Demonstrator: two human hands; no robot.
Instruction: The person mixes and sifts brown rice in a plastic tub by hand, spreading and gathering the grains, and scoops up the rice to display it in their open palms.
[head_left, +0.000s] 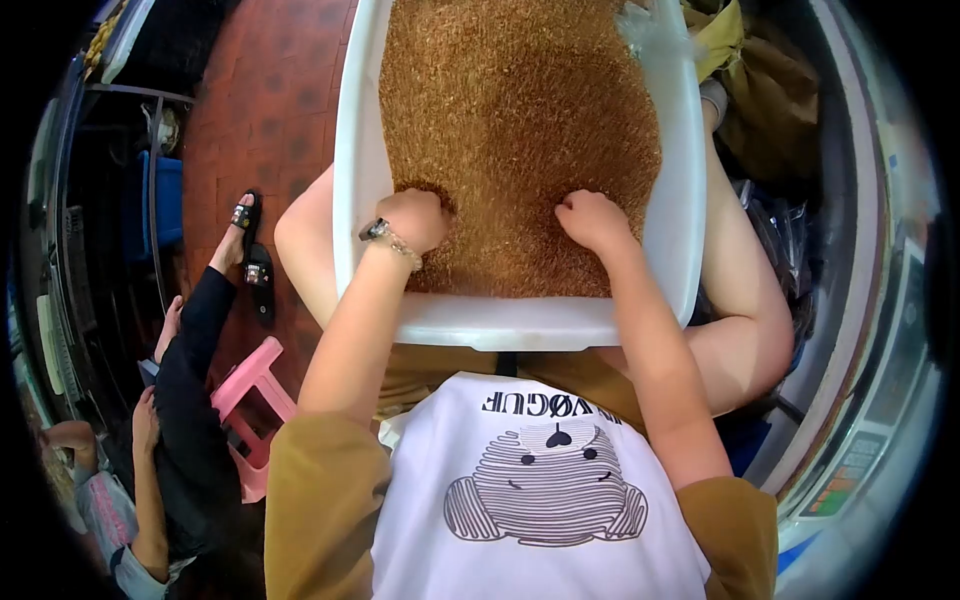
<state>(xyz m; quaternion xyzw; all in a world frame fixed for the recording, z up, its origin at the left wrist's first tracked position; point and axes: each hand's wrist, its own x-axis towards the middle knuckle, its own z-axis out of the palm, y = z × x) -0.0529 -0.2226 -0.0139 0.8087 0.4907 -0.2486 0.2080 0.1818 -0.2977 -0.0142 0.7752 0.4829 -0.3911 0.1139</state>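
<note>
A white plastic tub (520,335) rests across the lap, holding a broad heap of fine, loose brown shreds (510,120) whose kind I cannot make out for certain. On the heap's near left side, my left hand (415,220), with a watch and a bead bracelet at the wrist, is closed with its fingers sunk in the shreds. My right hand (596,218) is curled into the heap at the near right, thumb side showing. Both hands' fingertips are hidden by the shreds. The two hands are apart, with shreds between them.
A clear plastic bag (645,30) lies at the tub's far right. Another person (180,430) sits at the left beside a pink stool (252,395). A blue crate (160,205) stands against the left shelving, a brown sack (775,105) at the right. Red tiles (270,100) cover the floor.
</note>
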